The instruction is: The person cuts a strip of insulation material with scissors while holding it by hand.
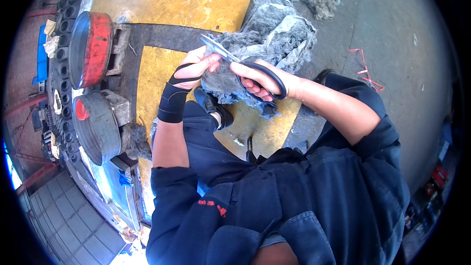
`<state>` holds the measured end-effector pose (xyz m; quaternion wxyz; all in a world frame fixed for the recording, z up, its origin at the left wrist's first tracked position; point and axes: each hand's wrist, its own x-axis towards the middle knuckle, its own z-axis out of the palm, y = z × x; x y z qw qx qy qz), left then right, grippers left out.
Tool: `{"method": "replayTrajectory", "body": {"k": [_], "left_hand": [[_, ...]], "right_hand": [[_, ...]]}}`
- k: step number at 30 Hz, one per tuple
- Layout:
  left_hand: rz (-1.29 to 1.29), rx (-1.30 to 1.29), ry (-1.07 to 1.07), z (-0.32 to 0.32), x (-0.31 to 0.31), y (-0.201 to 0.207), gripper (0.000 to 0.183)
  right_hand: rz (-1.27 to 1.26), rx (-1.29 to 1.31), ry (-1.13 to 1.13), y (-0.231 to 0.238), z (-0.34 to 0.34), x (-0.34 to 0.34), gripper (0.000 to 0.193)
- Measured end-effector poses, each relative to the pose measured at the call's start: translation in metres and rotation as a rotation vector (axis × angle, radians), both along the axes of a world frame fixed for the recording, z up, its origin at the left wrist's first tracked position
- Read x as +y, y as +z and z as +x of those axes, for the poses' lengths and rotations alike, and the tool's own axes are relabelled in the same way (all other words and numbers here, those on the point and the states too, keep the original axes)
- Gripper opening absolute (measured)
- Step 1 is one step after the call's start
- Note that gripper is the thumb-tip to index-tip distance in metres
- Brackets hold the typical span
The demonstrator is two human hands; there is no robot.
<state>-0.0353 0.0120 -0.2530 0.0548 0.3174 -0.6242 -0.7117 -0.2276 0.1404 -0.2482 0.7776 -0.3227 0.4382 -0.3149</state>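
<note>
- Scissors (227,55): bright metal blades, large black loop handles; the blades look nearly together, though the exact gap cannot be told.
- Location: in front of the person, above the floor, over the near end of a grey fibre bundle (283,34).
- Right hand (257,79): gripping the scissors, fingers through or around the handles, thumb on top.
- Left hand (196,65): fingers bent, beside the blades, with a black wrist support (172,102); whether it grips any fibre cannot be told.
- Edges: the fibre lies directly beyond and beneath the scissors, across the border of a yellow floor panel (154,71).
- Room: a red drum (98,49) and a grey drum (100,127) stand well apart to the left; grey floor (387,34) extends to the right, bearing a red strap (364,70).
- Orientation: long axis runs diagonally; tips point forward and left past the left fingers, handles back and right.
</note>
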Motion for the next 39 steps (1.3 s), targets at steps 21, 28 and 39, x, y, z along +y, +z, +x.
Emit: {"method": "replayTrajectory", "body": {"k": [21, 28, 39], "left_hand": [[-0.154, 0.176, 0.357, 0.019, 0.016, 0.033, 0.040], [-0.746, -0.249, 0.566, 0.160, -0.026, 0.132, 0.022], [-1.402, -0.977, 1.044, 0.444, 0.036, 0.298, 0.018]], "right_hand": [[-0.400, 0.950, -0.633, 0.009, -0.067, -0.038, 0.028], [-0.436, 0.794, -0.910, 0.007, -0.125, -0.019, 0.039], [-0.457, 0.539, -1.407, -0.005, -0.174, -0.023, 0.029]]}}
